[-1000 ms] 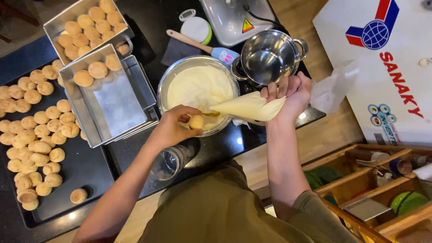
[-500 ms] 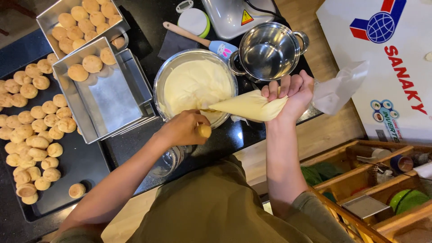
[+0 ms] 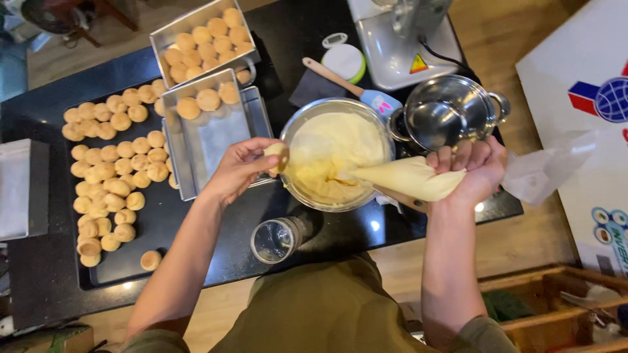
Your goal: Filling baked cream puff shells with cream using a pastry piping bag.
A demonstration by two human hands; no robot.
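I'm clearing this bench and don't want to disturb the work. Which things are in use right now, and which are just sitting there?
In use:
left hand holding a small puff
right hand gripping the piping bag
cream bowl
steel tray
puffs on the dark tray

Lying about:
empty steel pot
spatula
glass jar

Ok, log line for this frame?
left hand: holds puff | right hand: grips piping bag | bag tip over cream bowl

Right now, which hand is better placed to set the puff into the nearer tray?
Left. The left hand already holds the puff right beside the tray. The right hand is across the bowl, gripping the piping bag.
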